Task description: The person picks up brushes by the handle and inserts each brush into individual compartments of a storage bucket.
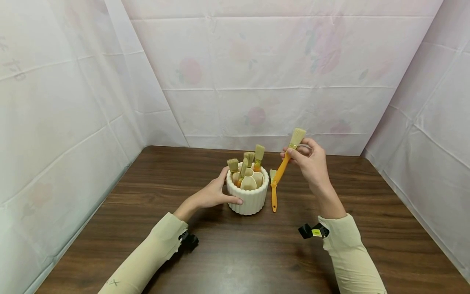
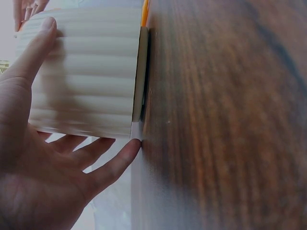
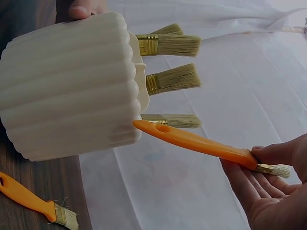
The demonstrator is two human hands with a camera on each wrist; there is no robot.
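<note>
My left hand [image 1: 213, 195] rests open-fingered against the ribbed holder [image 1: 247, 196] on the bench [image 1: 235, 253]; my right hand [image 1: 310, 161] pinches an orange brush [image 1: 288, 157] above it. The handle tip hovers near the rim — it could snag there and tip the holder.

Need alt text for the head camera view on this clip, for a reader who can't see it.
A person's right hand holds an orange-handled brush by its ferrule, bristles up, above a white ribbed holder that the left hand steadies. Four brushes stand in the holder, and one more brush lies on the dark wooden table beside it.
</note>
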